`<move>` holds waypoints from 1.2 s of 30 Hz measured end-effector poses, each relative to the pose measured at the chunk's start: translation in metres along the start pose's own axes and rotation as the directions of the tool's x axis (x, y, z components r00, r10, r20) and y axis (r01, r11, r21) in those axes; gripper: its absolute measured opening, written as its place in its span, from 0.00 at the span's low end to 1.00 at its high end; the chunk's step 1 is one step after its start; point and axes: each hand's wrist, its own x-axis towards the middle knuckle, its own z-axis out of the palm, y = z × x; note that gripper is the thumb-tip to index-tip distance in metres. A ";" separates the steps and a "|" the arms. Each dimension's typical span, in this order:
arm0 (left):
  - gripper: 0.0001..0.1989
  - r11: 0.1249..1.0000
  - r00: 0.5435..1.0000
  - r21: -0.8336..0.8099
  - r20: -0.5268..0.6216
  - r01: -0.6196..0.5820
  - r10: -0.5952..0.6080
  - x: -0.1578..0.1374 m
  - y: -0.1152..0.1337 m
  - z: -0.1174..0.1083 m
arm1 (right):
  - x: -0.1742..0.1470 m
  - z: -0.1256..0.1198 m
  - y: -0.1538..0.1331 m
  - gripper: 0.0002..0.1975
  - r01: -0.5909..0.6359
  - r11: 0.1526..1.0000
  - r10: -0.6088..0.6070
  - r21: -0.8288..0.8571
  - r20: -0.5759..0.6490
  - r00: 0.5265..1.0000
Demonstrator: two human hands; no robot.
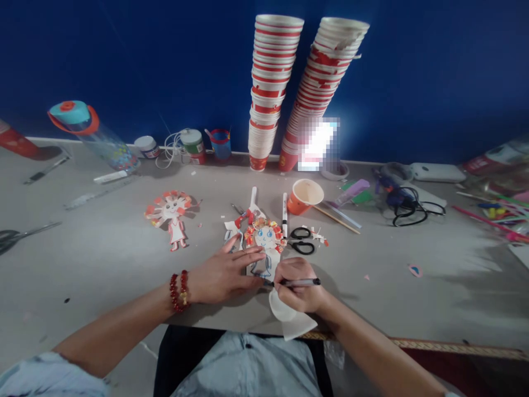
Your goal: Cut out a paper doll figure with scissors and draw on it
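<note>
Right hand (298, 284) of mine pinches black pen (298, 282), tip on paper doll (264, 248); left hand (225, 273) beside it, fingers spread flat, pressing doll onto tabletop (103, 259).

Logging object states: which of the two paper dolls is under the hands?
The blue-outlined paper doll at centre, pinned by the left hand; the red-dressed doll lies apart, untouched.

Grey table (103, 264) against a seemingly dim blue wall (124, 55).

left hand (225, 273) flat on paper doll (264, 248) | right hand (295, 286) grips pen (300, 282), tip on doll
</note>
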 end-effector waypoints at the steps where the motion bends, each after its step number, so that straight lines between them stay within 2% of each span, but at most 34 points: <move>1: 0.16 1.000 1.000 0.001 -0.003 -0.002 0.002 0.000 0.000 0.000 | 0.000 0.000 0.000 0.06 0.004 1.000 -0.004 0.009 0.002 1.000; 9: 0.17 1.000 1.000 0.004 -0.024 -0.015 0.015 0.000 -0.001 0.000 | -0.002 -0.004 -0.002 0.06 -0.043 0.999 0.046 0.032 -0.123 0.991; 17: 0.20 1.000 0.999 0.001 -0.037 0.012 -0.012 0.002 0.000 0.002 | -0.003 -0.004 -0.002 0.05 -0.068 0.997 0.072 0.032 -0.168 0.983; 22: 0.21 1.000 1.000 0.011 -0.013 0.022 -0.022 0.002 0.000 0.006 | -0.002 -0.001 -0.001 0.04 -0.055 0.998 0.053 -0.011 -0.134 0.990; 28: 0.17 0.999 1.000 0.025 -0.012 0.028 -0.028 0.001 0.002 0.006 | 0.003 0.002 -0.002 0.04 -0.030 0.996 0.026 -0.079 -0.049 0.998; 33: 0.15 0.998 0.994 0.003 -0.089 0.060 -0.059 0.003 0.007 0.009 | 0.004 0.003 -0.004 0.05 -0.007 0.998 0.002 -0.067 -0.074 0.997; 36: 0.13 0.996 0.991 0.002 -0.098 0.094 -0.093 0.005 0.010 0.010 | 0.005 0.004 -0.004 0.05 0.003 0.999 -0.006 -0.042 -0.080 0.997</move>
